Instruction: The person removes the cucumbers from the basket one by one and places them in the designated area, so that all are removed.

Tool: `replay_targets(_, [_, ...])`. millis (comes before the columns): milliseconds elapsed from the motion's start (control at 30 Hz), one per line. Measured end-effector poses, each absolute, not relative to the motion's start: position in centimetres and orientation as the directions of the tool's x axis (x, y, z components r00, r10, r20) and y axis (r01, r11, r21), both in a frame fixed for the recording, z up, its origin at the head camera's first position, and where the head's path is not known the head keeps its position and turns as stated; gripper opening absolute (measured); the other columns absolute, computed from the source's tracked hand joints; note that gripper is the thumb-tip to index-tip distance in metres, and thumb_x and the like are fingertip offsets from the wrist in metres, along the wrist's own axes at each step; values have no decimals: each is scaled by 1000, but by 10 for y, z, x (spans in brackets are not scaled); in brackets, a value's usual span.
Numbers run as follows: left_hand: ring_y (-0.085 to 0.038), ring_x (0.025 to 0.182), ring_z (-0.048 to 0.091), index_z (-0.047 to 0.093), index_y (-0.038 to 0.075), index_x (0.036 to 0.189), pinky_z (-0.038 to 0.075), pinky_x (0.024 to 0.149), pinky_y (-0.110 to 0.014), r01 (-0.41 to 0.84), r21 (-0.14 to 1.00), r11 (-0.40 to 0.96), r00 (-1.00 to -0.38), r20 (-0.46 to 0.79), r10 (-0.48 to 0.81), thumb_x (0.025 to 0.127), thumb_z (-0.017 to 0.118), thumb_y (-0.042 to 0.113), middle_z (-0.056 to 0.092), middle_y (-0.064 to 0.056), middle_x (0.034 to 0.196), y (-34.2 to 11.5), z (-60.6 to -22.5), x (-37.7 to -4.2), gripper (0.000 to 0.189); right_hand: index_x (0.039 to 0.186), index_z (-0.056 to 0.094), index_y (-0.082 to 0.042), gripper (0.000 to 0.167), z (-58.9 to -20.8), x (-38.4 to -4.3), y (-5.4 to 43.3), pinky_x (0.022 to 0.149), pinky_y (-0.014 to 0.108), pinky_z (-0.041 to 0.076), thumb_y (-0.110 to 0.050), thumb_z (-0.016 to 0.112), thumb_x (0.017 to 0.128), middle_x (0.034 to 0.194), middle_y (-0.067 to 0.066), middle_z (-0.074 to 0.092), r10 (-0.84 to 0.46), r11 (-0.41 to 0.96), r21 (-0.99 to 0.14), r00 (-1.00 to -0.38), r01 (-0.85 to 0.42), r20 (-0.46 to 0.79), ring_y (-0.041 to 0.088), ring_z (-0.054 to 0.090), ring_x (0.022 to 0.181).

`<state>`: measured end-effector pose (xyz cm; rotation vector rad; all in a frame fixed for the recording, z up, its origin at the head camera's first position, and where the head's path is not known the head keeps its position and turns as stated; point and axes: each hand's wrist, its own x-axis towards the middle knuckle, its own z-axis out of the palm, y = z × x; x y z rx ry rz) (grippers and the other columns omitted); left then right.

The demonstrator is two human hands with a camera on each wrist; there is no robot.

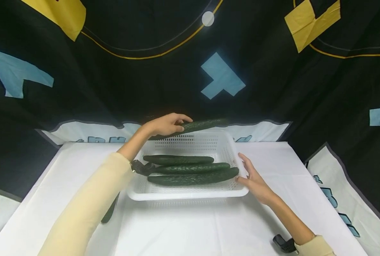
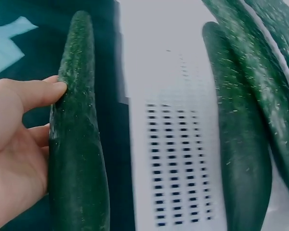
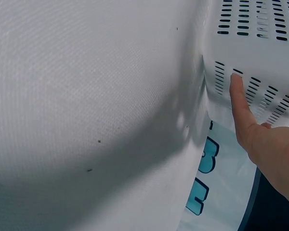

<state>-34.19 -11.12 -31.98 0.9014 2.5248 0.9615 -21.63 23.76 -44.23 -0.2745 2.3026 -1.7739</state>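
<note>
My left hand [image 1: 167, 124] pinches a dark green cucumber [image 1: 202, 124] between thumb and fingers, holding it above the far rim of a white plastic basket [image 1: 186, 195]. The left wrist view shows the thumb on one side of this cucumber [image 2: 79, 144], with the other fingers partly hidden behind it. Three more cucumbers [image 1: 190, 178] lie side by side inside the basket. At the basket's right side, my right hand [image 1: 257, 183] touches the rim with thumb and fingers spread apart. A straight finger [image 3: 238, 96] rests against the slotted outer wall in the right wrist view.
Another cucumber [image 1: 110, 210] lies on the white-covered table [image 1: 167, 227] left of the basket, partly hidden by the left sleeve [image 1: 87, 202]. A dark patterned cloth [image 1: 145, 85] hangs behind the table. Black wrist cameras [image 1: 284, 243] are strapped to both arms.
</note>
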Motion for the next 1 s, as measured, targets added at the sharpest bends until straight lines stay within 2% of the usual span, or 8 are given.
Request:
replay_targets(200, [-33,131,44,48,8,145,39,104,-52,445,719,534,-799,49,600,100,55,6,47,-15,145,-131,-301,-319,46,161,6,-21,92,-445,-216,238,103,58,37,-1,58,87,164,20,0,-284,264,-965,-955,4,-81,45,7,147])
replay_targets(567, [-36,136,39,45,16,147,30,107,-64,252,837,485,-922,55,383,100,59,16,43,-13,149,-173,-307,-277,48,161,4,-21,93,-445,-216,238,96,50,47,1,56,87,164,20,7,-300,222,-975,-951,-2,-67,49,34,137])
replay_targets(667, [-37,136,38,42,16,148,33,106,-63,207,853,479,-942,42,332,101,59,17,42,-15,147,-185,-309,-264,50,161,5,-21,93,-445,-216,238,96,51,47,2,56,86,163,20,8,-293,223,-975,-954,0,-66,49,34,137])
replay_targets(867, [-41,139,32,34,15,153,30,107,-64,122,890,439,-966,5,258,102,57,17,36,-21,150,-217,-319,-238,56,161,7,-21,93,-446,-216,237,98,52,44,1,57,86,164,20,5,-286,237,-971,-956,0,-70,48,27,141])
replay_targets(1000, [-44,133,41,28,14,156,40,103,-56,84,911,405,-975,-10,224,104,54,16,37,-25,149,-240,-331,-223,59,161,6,-22,93,-444,-215,236,96,48,45,2,57,86,164,19,5,-284,230,-973,-956,7,-74,47,28,141])
